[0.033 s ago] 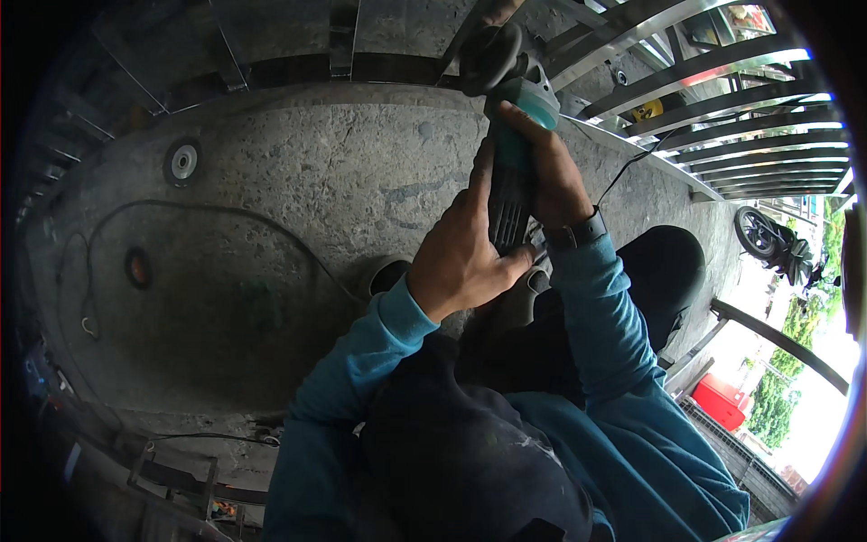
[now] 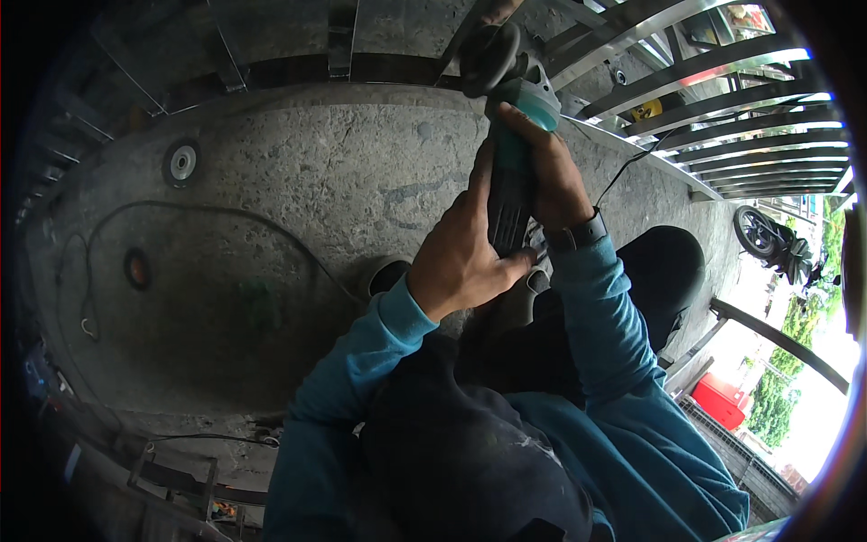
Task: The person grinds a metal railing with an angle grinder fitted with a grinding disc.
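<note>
Both my hands are wrapped round a teal and black angle grinder (image 2: pixel 512 194), its head pointing away from me. My left hand (image 2: pixel 465 248) grips the dark rear body from the left, thumb across the back end. My right hand (image 2: pixel 558 176) closes on the right side of the body, its thumb lying up by the teal part behind the metal gear head. A round disc (image 2: pixel 490 59) on the grinder's head is against or very close to the dark metal frame (image 2: pixel 393 69); I cannot tell whether they touch.
A metal barred frame (image 2: pixel 750 113) runs along the right. On the concrete floor (image 2: pixel 298 172) lie a grey disc (image 2: pixel 183 163), a dark ring-shaped disc (image 2: pixel 137 268) with a reddish middle and a long cable (image 2: pixel 244 213). A motorcycle (image 2: pixel 781 244) and a red box (image 2: pixel 720 401) stand farther right.
</note>
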Available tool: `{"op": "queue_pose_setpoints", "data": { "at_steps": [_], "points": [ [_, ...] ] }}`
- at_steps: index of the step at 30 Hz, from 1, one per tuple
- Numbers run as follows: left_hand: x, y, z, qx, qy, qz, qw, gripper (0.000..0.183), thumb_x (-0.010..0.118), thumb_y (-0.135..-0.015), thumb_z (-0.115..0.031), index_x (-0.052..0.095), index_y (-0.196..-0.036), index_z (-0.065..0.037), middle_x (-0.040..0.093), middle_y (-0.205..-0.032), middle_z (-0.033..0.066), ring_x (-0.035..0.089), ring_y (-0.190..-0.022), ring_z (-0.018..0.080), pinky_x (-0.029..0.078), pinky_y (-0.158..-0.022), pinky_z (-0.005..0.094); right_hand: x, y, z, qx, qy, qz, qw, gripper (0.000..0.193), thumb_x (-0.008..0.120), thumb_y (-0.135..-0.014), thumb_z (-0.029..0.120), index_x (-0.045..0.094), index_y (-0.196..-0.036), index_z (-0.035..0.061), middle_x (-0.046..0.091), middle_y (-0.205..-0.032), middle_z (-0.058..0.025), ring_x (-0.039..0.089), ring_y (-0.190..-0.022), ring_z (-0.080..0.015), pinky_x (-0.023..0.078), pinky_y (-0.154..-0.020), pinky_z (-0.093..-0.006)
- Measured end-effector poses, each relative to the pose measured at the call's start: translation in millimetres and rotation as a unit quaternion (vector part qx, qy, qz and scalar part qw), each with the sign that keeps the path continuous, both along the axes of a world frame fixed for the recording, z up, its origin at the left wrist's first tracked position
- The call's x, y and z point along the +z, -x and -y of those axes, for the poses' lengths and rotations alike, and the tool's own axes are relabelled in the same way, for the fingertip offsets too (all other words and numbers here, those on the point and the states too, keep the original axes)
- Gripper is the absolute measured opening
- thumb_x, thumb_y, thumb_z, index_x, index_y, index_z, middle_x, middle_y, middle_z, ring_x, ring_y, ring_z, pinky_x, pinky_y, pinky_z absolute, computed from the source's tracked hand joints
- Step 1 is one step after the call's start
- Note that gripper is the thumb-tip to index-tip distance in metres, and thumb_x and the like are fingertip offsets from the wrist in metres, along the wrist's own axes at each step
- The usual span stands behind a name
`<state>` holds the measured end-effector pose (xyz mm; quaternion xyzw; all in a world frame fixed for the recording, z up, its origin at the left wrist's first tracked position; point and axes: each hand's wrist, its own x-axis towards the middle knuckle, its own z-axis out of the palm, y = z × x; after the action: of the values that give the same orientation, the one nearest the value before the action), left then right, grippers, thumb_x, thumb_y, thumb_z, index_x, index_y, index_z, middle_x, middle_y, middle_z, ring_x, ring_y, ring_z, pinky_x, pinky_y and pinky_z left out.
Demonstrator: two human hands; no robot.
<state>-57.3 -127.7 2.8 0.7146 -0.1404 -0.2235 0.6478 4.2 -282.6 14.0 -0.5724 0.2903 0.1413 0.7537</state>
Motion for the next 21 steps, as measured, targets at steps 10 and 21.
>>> {"op": "queue_pose_setpoints", "data": {
  "at_steps": [10,21],
  "points": [
    [-19,6,11,-0.03,0.103,-0.042,0.993,0.13,0.084,-0.069,-0.017,-0.008,-0.159,0.001,0.045,-0.146,0.0329,0.052,-0.133,0.0444,0.044,-0.11,0.0445,19,14,-1,0.015,0.173,0.08,0.982,0.036,0.079,-0.088,0.027,0.065,-0.11,0.0027,0.064,-0.094,-0.0027,0.061,-0.084,-0.0119,0.05,-0.073,-0.0291],
    [-2,-2,2,0.001,0.049,-0.009,0.999,0.121,0.079,-0.069,-0.014,0.0,-0.159,0.003,0.045,-0.145,0.0363,0.052,-0.133,0.0465,0.043,-0.112,0.0454,3,6,0,-0.029,0.087,0.034,0.995,0.038,0.078,-0.089,0.029,0.064,-0.113,0.0035,0.062,-0.095,-0.0021,0.061,-0.082,-0.0131,0.051,-0.073,-0.0292]
  ]
}}
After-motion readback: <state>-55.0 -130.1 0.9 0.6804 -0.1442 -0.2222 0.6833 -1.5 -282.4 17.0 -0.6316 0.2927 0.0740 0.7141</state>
